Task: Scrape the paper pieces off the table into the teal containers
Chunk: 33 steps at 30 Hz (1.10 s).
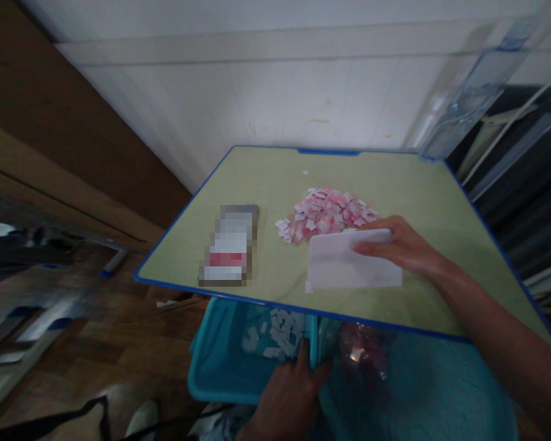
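1. Head view: the right hand (390,245) has its grip closed on a white slab (340,266), thumb on the face turned to the camera, other fingers around the upper edge.
2. The slab is over the near part of the surface (266,171), just in front of the pile (324,211) of pink and white pieces; whether its lower edge touches down is hard to tell.
3. The pile is around the middle of the surface. One white scrap (305,173) lies apart beyond it, and a small white piece (309,286) shows at the slab's lower left corner.
4. The left hand (294,389) is below the near edge. Its grip is closed about the right wall of the teal bin (224,367), index finger inside and thumb outside; the remaining fingers are mostly hidden.
5. White bits (282,331) lie scattered inside the bin.
6. The phone (229,245) lies left of the pile, its screen blurred out.
7. A clear bottle (472,98) is at the far right corner, slanting in the view.
8. Right of the bin is a shiny, reddish bag (362,352), with a teal tub (441,380) beside it.
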### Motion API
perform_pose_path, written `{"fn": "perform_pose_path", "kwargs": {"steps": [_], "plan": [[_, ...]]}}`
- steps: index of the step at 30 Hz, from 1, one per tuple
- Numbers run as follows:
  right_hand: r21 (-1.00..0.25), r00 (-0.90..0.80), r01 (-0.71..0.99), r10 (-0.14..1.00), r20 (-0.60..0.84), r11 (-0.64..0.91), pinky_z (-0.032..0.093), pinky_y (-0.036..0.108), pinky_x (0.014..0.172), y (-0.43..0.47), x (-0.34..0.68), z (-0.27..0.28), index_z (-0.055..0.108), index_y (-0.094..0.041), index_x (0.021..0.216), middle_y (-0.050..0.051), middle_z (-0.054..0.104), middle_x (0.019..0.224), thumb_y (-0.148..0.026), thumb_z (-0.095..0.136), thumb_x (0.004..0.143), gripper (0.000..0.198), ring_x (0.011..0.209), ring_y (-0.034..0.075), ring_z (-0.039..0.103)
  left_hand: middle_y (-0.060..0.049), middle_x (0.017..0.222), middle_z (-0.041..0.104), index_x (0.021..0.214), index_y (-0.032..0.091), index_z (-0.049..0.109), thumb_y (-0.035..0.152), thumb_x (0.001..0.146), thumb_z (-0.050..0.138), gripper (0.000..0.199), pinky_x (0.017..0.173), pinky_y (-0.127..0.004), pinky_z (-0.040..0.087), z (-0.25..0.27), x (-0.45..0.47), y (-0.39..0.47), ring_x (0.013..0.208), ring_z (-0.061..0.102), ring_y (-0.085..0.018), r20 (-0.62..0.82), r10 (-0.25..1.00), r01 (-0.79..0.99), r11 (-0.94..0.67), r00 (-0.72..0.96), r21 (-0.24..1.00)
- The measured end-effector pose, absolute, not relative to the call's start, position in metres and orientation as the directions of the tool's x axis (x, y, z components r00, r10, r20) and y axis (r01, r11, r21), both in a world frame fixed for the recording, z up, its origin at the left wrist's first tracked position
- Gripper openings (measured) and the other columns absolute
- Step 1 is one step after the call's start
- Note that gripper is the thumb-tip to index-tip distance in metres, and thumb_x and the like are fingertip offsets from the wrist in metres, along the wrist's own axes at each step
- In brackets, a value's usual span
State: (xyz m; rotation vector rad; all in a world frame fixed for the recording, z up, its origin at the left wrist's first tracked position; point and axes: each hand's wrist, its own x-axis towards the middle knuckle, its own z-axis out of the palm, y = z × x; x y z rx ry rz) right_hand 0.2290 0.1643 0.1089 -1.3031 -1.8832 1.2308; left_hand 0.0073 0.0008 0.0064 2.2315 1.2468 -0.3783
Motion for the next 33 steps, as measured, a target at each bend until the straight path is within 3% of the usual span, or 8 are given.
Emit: {"fn": "perform_pose_path", "kwargs": {"steps": [15, 19, 25, 30, 33], "plan": [[-0.927, -0.154, 0.373, 0.988, -0.031, 0.029, 0.029, 0.018, 0.035, 0.166, 0.260, 0.118, 0.065, -0.015, 0.064, -0.003, 0.054, 0.048, -0.035, 0.070, 0.059, 0.021, 0.039, 0.007, 0.045, -0.014, 0.128, 0.038, 0.127, 0.034, 0.036, 0.013, 0.076, 0.042, 0.056, 0.069, -0.042, 0.047, 0.005, 0.007, 0.000, 0.082, 0.059, -0.026, -0.488, 0.697, 0.850, -0.397, 0.525, 0.347], [-0.922, -0.214, 0.356, 0.974, 0.080, 0.154, 0.034, 0.019, 0.040, 0.162, 0.240, 0.114, 0.069, -0.017, 0.075, 0.000, 0.062, 0.060, -0.036, 0.069, 0.061, 0.024, 0.046, 0.008, 0.050, -0.015, 0.133, 0.033, 0.130, 0.034, 0.032, 0.013, 0.076, 0.042, 0.059, 0.068, -0.042, 0.047, 0.007, 0.008, 0.001, 0.080, 0.060, -0.026, -0.496, 0.693, 0.851, -0.400, 0.523, 0.340], [-0.861, -0.422, 0.422, 0.902, 0.088, 0.282, 0.032, 0.018, 0.039, 0.160, 0.223, 0.110, 0.070, -0.016, 0.080, 0.000, 0.064, 0.062, -0.037, 0.063, 0.068, 0.025, 0.047, 0.008, 0.050, -0.016, 0.127, 0.038, 0.129, 0.032, 0.033, 0.014, 0.076, 0.041, 0.057, 0.065, -0.041, 0.048, 0.008, 0.008, 0.001, 0.078, 0.060, -0.026, -0.490, 0.689, 0.846, -0.429, 0.534, 0.318], [-0.838, -0.373, 0.476, 0.924, 0.084, 0.268, 0.026, 0.019, 0.036, 0.156, 0.238, 0.123, 0.070, -0.016, 0.075, -0.002, 0.059, 0.053, -0.037, 0.063, 0.068, 0.023, 0.039, 0.005, 0.042, -0.016, 0.128, 0.038, 0.130, 0.034, 0.032, 0.015, 0.077, 0.041, 0.057, 0.065, -0.042, 0.048, 0.007, 0.008, 0.001, 0.077, 0.060, -0.026, -0.495, 0.685, 0.845, -0.425, 0.535, 0.325], [-0.815, -0.386, 0.482, 0.913, 0.130, 0.320, 0.028, 0.019, 0.036, 0.156, 0.236, 0.122, 0.070, -0.018, 0.076, -0.002, 0.060, 0.054, -0.037, 0.062, 0.070, 0.022, 0.040, 0.006, 0.045, -0.016, 0.129, 0.036, 0.130, 0.034, 0.031, 0.015, 0.077, 0.041, 0.057, 0.066, -0.043, 0.048, 0.007, 0.008, 0.002, 0.080, 0.060, -0.027, -0.499, 0.684, 0.846, -0.411, 0.532, 0.339]]}}
